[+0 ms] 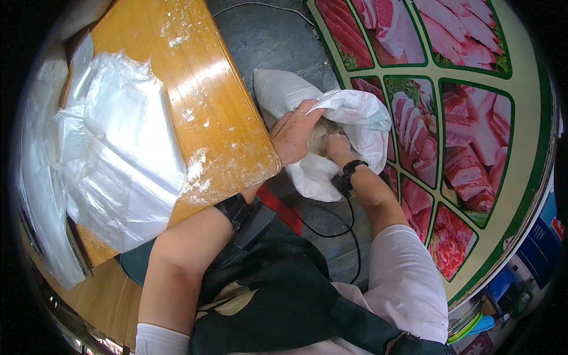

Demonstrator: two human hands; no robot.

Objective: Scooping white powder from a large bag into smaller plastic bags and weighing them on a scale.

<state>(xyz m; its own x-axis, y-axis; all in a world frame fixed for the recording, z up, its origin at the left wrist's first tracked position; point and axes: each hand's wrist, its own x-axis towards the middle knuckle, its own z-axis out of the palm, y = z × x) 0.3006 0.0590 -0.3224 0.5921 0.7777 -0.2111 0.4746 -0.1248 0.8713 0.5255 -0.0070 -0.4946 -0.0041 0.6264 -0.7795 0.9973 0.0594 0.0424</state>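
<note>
A white woven sack (361,113) stands on the dark floor with its mouth open and its rim folded outward. My left hand (293,135) grips the near-left part of that rim, beside the table corner. Inside the mouth, my right hand (339,148) reaches down with bent fingers. Its fingertips are hidden, so what they hold does not show. Beige-brown contents (320,135) are visible in the opening; their kind is unclear. Both wrists wear black straps with dark devices, and a black cable (353,222) hangs from the right one.
A wooden table (213,106) dusted with white powder stands at left, with a stack of clear plastic bags (128,151) on it. On the right, a panel (483,155) printed with meat pictures borders the sack. A thin cable (262,4) crosses the floor at the top.
</note>
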